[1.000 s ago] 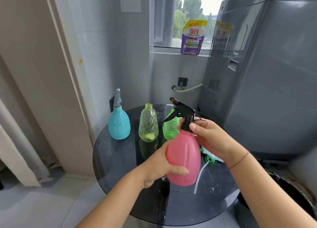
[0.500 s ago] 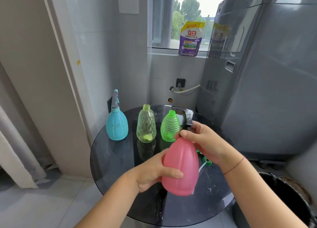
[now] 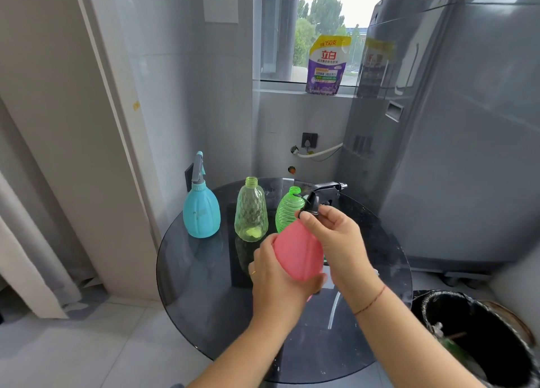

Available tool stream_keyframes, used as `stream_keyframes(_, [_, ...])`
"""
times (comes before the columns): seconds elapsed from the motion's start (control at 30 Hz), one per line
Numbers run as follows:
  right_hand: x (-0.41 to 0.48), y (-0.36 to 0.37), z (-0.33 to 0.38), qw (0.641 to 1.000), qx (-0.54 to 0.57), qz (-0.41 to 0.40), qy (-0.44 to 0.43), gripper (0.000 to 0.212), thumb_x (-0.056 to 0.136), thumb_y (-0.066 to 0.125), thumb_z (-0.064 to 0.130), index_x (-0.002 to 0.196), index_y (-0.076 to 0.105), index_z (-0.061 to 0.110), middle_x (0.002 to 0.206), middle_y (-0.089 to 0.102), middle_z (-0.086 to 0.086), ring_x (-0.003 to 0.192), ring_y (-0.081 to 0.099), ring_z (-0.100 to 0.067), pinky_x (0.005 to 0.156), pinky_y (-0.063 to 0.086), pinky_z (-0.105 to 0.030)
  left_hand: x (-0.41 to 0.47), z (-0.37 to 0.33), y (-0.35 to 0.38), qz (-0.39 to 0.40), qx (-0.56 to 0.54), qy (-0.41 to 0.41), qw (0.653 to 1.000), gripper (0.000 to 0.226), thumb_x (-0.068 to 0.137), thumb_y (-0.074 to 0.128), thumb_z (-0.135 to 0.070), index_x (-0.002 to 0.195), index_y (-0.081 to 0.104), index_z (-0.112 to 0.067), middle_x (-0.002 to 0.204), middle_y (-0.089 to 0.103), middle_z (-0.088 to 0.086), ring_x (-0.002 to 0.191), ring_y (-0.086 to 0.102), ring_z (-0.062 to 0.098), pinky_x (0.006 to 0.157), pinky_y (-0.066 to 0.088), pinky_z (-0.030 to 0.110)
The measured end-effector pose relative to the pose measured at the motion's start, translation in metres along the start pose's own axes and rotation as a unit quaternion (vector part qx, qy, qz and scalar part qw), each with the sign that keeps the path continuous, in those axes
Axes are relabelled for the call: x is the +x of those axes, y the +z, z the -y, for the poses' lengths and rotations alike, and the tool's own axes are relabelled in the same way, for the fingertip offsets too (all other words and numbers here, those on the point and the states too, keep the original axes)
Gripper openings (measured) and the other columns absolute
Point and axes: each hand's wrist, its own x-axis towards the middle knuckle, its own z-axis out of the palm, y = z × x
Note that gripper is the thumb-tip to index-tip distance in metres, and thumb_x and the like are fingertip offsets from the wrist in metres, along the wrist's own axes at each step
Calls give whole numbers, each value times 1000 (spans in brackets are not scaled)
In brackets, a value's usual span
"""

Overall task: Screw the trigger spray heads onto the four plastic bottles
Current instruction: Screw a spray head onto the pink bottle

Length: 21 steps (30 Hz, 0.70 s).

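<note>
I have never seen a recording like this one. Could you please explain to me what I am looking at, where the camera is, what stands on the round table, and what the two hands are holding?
There is no machine here. A person wears one wide-angle camera on the head, looking forward and down, so you see their own two arms.

The left hand holds the body of a pink bottle above a round dark glass table. The right hand grips the collar of a black trigger spray head at the bottle's neck, apparently to screw it on.

On the table stand a blue bottle with its spray head fitted, a clear pale-green bottle and a bright green bottle, both with open necks.

Behind are a grey washing machine and a detergent pouch on the window sill.
</note>
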Motion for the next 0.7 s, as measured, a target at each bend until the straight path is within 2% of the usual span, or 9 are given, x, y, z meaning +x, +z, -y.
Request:
stream_keyframes(0.07, [0, 3, 0, 1000, -6, -9, -9, 46, 80, 75, 16, 121, 59, 0, 112, 72, -13, 110, 66, -24, 99, 50, -39, -5, -1, 4, 0, -16, 7, 1000, 111, 43, 87, -52, 136, 28, -37, 120, 40, -16, 115, 38, 12, 84, 45, 31])
stream_keyframes(0.13, [4, -4, 5, 1000, -4, 19, -15, 47, 81, 73, 16, 121, 58, -4, 113, 71, -17, 111, 65, -28, 100, 49, -43, 1, 1, -7, 111, -118, -31, 986, 116, 39, 89, -52, 140, 35, -35, 126, 52, -13, 115, 50, 11, 89, 50, 32])
stream_keyframes(0.23, [6, -21, 9, 992, 71, 106, 3, 50, 75, 72, 24, 111, 61, -8, 98, 75, -11, 88, 69, -23, 82, 58, -35, 15, 8, -35, 346, -324, -100, 875, 108, 41, 98, -35, 136, 52, -15, 124, 67, 6, 111, 64, 20, 86, 55, 32])
stream_keyframes(0.33, [1, -24, 5, 979, 119, 162, 36, 41, 76, 69, 24, 107, 64, -4, 89, 74, -7, 75, 68, -17, 71, 58, -29, 17, 14, -45, 473, -361, -115, 795, 100, 52, 95, -29, 139, 49, -11, 129, 62, 15, 119, 59, 30, 98, 51, 44])
stream_keyframes(0.43, [-1, -23, 2, 980, 112, 158, 42, 42, 76, 69, 23, 108, 65, -3, 91, 75, -6, 78, 69, -16, 72, 57, -28, 12, 14, -38, 407, -312, -103, 852, 102, 47, 97, -32, 137, 50, -20, 128, 64, 9, 117, 62, 26, 89, 56, 40])
stream_keyframes(0.53, [-3, -20, -1, 991, 77, 102, 32, 34, 76, 70, 23, 104, 67, 4, 95, 78, -4, 85, 70, -15, 77, 55, -30, 4, 8, -21, 181, -132, -44, 974, 102, 43, 96, -35, 129, 43, -34, 122, 57, -6, 104, 59, 11, 72, 53, 23])
stream_keyframes(0.57, [-4, -17, -2, 995, 66, 75, 27, 28, 78, 70, 21, 101, 68, 6, 96, 78, -5, 87, 70, -14, 80, 54, -33, 1, 6, -15, 107, -67, -18, 992, 102, 43, 94, -38, 129, 39, -36, 121, 51, -9, 104, 55, 10, 71, 53, 24])
stream_keyframes(0.63, [-5, -11, -3, 998, 61, 29, 18, 27, 81, 70, 18, 104, 67, 4, 100, 76, -8, 90, 69, -16, 88, 52, -40, -3, 3, -7, 64, -39, 17, 997, 105, 44, 91, -42, 132, 34, -37, 121, 45, -11, 108, 51, 12, 74, 55, 26])
stream_keyframes(0.7, [-2, -13, 1, 997, 74, 29, 6, 35, 76, 72, 21, 104, 66, 2, 101, 74, -14, 93, 66, -21, 94, 50, -45, -1, 4, -10, 133, -125, -3, 983, 102, 43, 91, -42, 130, 38, -39, 122, 51, -12, 107, 55, 8, 66, 53, 16])
